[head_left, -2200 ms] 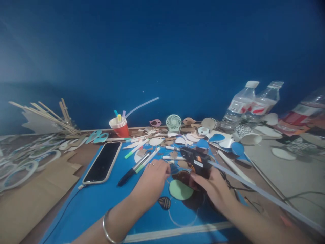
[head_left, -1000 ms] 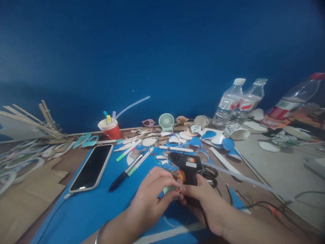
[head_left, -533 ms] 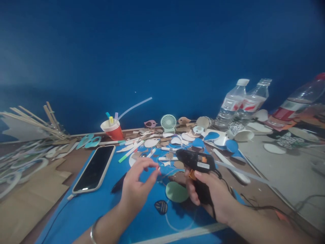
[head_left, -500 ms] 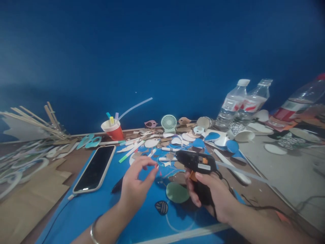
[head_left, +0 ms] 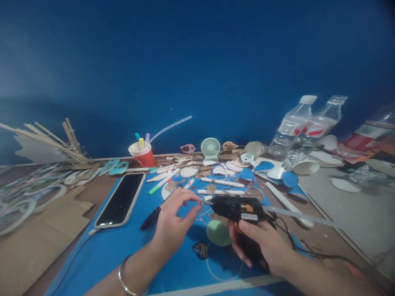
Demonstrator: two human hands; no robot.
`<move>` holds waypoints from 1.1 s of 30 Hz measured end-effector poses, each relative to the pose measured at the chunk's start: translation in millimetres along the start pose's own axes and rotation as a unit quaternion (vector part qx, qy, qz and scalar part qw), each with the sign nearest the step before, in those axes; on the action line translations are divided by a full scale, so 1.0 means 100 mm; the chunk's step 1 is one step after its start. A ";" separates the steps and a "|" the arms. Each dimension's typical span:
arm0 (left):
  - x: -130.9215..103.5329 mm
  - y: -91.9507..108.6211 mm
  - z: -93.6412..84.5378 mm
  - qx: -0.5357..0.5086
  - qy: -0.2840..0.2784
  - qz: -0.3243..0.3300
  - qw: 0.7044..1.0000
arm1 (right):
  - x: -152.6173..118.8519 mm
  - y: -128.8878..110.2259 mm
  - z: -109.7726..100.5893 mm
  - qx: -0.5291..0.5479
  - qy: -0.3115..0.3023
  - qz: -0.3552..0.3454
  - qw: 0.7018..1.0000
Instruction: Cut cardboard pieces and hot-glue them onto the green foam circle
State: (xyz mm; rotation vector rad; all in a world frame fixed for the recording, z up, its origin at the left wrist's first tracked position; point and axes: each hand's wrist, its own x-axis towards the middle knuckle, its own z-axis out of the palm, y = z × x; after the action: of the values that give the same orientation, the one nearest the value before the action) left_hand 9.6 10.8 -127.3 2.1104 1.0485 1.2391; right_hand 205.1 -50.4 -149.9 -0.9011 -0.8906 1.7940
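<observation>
Between the thumb and index fingertip of my left hand [head_left: 176, 213] is a tiny red piece [head_left: 200, 202]. My right hand [head_left: 262, 242] is wrapped round the handle of a black glue gun [head_left: 236, 208], whose metal nozzle points left and meets the red piece. A clear glue stick [head_left: 296, 212] sticks out of the gun's back. Below the gun lie a green oval [head_left: 217, 232] and a small dark striped piece [head_left: 200, 250] on the blue mat [head_left: 117, 255].
A phone [head_left: 121, 200] lies left, near a black pen [head_left: 150, 218]. Behind are a red cup [head_left: 142, 154] with markers, a small fan [head_left: 210, 148] and scattered cutouts. Plastic bottles [head_left: 291, 125] stand back right; wooden sticks [head_left: 52, 142] are back left.
The glue gun in my right hand has tilted level, and its nozzle has come up to the piece in my left fingertips. The whole view has shifted slightly, with things now further right.
</observation>
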 end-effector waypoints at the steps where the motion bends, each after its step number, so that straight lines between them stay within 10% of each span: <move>1: 0.00 0.00 0.00 0.000 -0.003 0.000 1.000 | 0.00 0.01 0.00 0.000 -0.004 0.000 1.000; 33: -0.01 0.00 0.01 -0.010 -0.004 0.004 1.000 | 0.01 0.04 -0.01 -0.014 0.017 0.027 0.999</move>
State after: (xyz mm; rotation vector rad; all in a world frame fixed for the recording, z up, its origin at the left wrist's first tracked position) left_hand 10.0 10.4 -128.0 2.1053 1.0221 1.2378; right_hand 204.4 -50.4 -154.2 -0.9792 -0.8799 1.8107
